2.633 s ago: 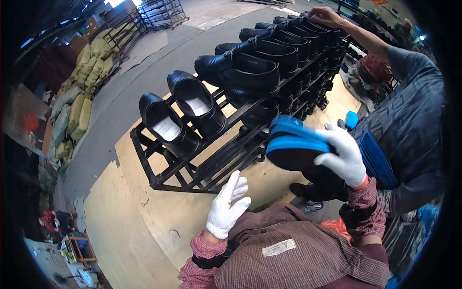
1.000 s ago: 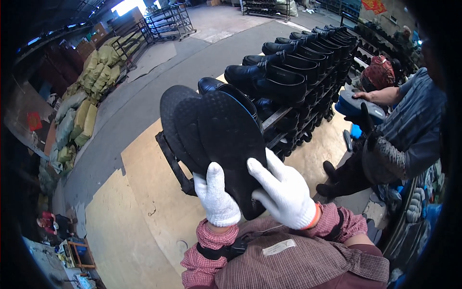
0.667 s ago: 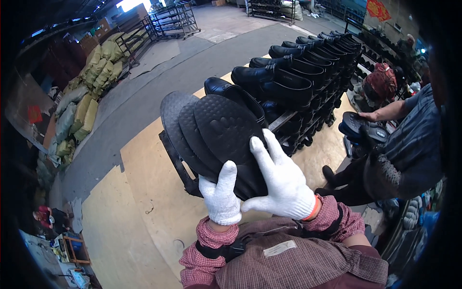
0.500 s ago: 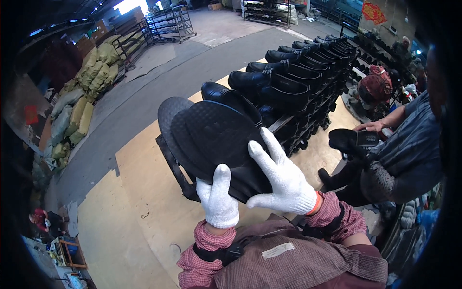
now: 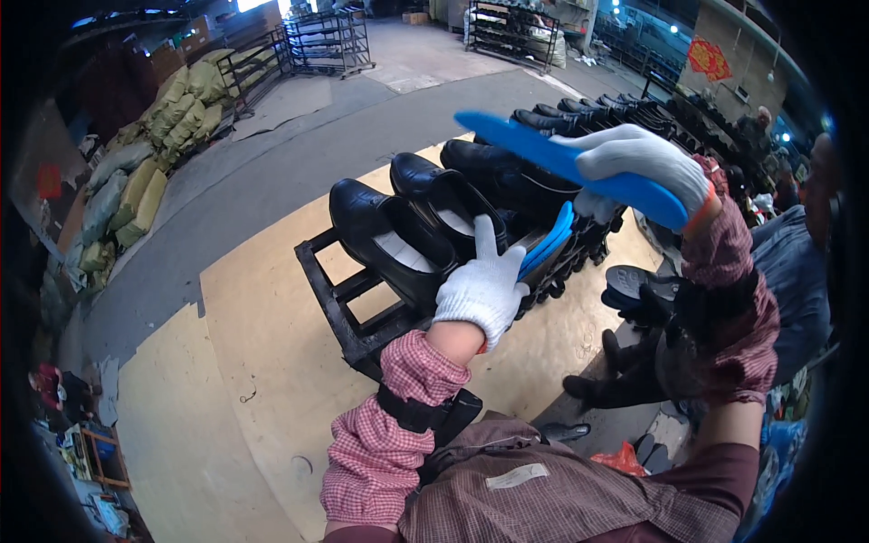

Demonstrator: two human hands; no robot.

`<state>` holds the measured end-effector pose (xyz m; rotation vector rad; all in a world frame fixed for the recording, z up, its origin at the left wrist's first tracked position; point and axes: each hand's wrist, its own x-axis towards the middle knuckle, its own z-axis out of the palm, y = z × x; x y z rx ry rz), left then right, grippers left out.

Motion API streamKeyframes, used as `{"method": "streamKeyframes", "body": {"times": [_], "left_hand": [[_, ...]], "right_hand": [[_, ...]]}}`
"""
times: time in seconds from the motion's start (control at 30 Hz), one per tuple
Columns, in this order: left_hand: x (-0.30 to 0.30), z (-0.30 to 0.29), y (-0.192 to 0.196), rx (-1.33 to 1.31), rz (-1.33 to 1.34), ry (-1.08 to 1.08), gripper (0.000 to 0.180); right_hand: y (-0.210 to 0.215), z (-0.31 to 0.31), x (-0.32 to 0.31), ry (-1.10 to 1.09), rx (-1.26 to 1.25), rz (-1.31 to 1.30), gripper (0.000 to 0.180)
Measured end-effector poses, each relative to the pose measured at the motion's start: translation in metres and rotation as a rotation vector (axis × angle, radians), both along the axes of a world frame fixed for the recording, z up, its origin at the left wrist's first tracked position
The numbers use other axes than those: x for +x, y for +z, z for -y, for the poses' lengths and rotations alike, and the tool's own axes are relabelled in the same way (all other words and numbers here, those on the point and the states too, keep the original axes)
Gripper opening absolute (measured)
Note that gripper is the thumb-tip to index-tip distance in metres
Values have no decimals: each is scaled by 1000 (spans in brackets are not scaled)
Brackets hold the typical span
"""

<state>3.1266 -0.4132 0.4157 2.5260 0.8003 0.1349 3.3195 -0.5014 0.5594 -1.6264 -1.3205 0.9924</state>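
My right hand (image 5: 634,158), in a white knit glove, is raised over the shoe row, closed around a long blue insole (image 5: 525,145). The free end of that insole points left over the shoes. Lower down, my gloved left hand (image 5: 480,294) is at the heels of the two nearest shoes. One finger reaches to the heel opening of the second black shoe (image 5: 421,176). Several more blue insoles (image 5: 549,240) lean out between its thumb and fingers, their lower ends hidden. Beside it, the nearest black shoe (image 5: 385,244) shows a pale inside.
The shoes stand on a black metal rack (image 5: 348,330) over plywood boards (image 5: 217,398). On the right, a person (image 5: 778,271) holds a dark shoe (image 5: 634,285). Stacked sacks (image 5: 181,118) line the left, and empty racks (image 5: 326,45) stand further back.
The dark-faced insole stack has left its place over the nearest shoes, uncovering them. My right hand has risen rightward with one blue insole. My left hand has moved up to the shoe heels.
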Motion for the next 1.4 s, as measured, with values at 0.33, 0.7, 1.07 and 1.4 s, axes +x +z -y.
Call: {"method": "streamKeyframes", "body": {"times": [0.33, 0.7, 1.07, 1.4], "left_hand": [[-5, 22, -37, -1, -40, -2, 50], [9, 35, -53, 242, 52, -120, 38], [-99, 41, -75, -146, 411, -98, 50], [-100, 53, -107, -1694, 1292, 72, 85]], "right_hand": [[-75, -145, -86, 322, -505, 920, 30], [-82, -147, -37, 675, -524, 1168, 37], [-102, -116, -38, 217, 24, 1155, 25], [-151, 56, -95, 249, 333, -19, 84]]}}
